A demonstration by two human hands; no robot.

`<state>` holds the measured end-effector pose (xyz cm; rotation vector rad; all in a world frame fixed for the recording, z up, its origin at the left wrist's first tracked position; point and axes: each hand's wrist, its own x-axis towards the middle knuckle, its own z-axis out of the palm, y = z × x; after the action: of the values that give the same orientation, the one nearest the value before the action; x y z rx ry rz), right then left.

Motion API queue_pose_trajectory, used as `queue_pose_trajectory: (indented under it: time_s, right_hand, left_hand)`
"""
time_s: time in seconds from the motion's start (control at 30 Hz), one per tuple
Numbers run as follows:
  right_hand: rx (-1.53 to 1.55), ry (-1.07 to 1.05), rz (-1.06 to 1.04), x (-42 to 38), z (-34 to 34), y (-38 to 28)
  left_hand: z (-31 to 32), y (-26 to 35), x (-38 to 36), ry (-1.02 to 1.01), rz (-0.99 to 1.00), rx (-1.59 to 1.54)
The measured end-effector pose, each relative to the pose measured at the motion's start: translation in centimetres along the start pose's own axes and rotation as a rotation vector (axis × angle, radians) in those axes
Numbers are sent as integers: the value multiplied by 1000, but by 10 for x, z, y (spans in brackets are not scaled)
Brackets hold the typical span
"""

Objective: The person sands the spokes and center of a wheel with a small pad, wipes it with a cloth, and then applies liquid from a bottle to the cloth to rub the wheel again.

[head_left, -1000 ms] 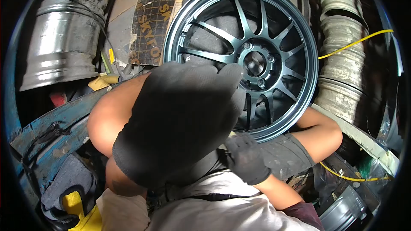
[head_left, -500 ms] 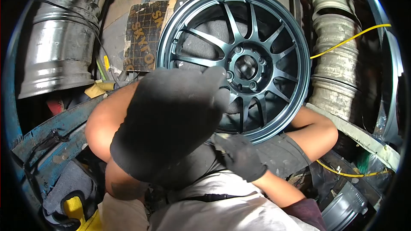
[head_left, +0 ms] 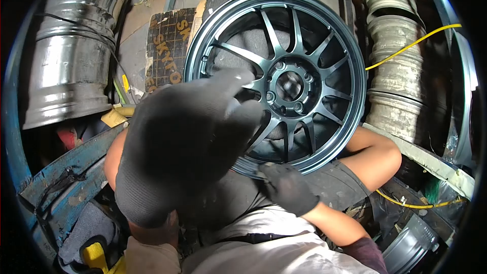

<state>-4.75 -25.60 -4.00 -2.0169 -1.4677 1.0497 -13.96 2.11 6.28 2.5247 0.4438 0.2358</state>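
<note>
Dark-grey fabric gloves both hands: the left hand (head_left: 177,142), looming centre-left, shows thumb and fingers parted, its grasp impossible to tell; the right hand (head_left: 291,187), lower centre, curls near one teal, multi-spoke metal wheel's (head_left: 278,45) bottom edge, hold unclear. Handling that wheel, upper centre, seems the step, calling for steady support. Upper right: at least three grimy, pale wheels (head_left: 395,66).

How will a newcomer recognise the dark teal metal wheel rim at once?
Find the person's dark grey fabric shorts at the lower middle. Above them in the view is a large, round, dark teal metal wheel rim. Its glossy spokes set it apart from the scuffed, whitish metal rims at right and the shiny silver metal cylinders at left.
</note>
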Motion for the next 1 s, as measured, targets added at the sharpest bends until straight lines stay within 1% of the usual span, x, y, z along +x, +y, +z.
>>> queue_pose_trajectory:
  time_s: [0.03,0.07,0.17,0.2,0.27,0.3,0.33,0.37,0.43,0.47,0.53,0.57,0.6,0.63,0.67,0.7,0.77,0.83,0.9,0.97,1.0]
  right_hand:
    - [50,10,-22,11,11,-6]
    - [102,105,-59,22,26,-11]
    - [99,107,-46,26,16,-18]
    - [38,80,-66,12,7,-11]
    - [-40,-32,18,-9,-16,-2]
    - [-78,-90,59,-15,-20,-1]
    - [-73,-34,20,-11,-15,-3]
    - [-9,-50,27,-3,-8,-7]
    - [122,-80,36,35,5,-29]
    - [123,-21,22,55,17,-33]
    - [123,88,4,84,36,-35]
    - [126,73,-15,78,33,-34]
    - [126,58,-32,64,26,-31]
    - [122,38,-51,48,16,-27]
    - [34,-65,31,30,2,-24]
    - [31,-68,39,10,1,-10]
    - [-134,-66,-55,2,-3,-11]
    - [-97,-94,-25,30,10,-28]
    - [-93,-82,-34,64,23,-42]
    - [-112,-39,-65,88,29,-49]
    - [-46,99,-135,79,30,-49]
  left_hand:
    - [-1,-1,1,12,-7,-12]
    - [-3,-2,3,24,-17,-26]
    - [-14,1,6,26,-93,-116]
    - [-23,6,8,-2,-166,-182]
    - [-36,12,10,-60,-319,-315]
    - [-33,9,7,-7,-280,-287]
    - [-31,6,5,47,-242,-257]
    - [-19,-3,0,179,-76,-129]
    - [-8,-15,-3,329,97,17]
    - [-7,-19,-2,351,103,36]
    - [-12,-23,2,366,37,79]
    - [-14,-25,4,373,3,101]
    - [-20,-14,5,338,-179,18]
    - [-25,-13,5,333,-267,-78]
    - [-30,-11,4,335,-356,-172]
    - [-34,-14,2,363,-353,-275]
    - [-34,-18,-3,349,-327,-205]
    - [-30,-21,-1,265,-251,138]
    - [-19,-32,1,371,66,303]
    - [-9,-36,4,512,238,365]
    - [-1,-31,11,607,256,338]
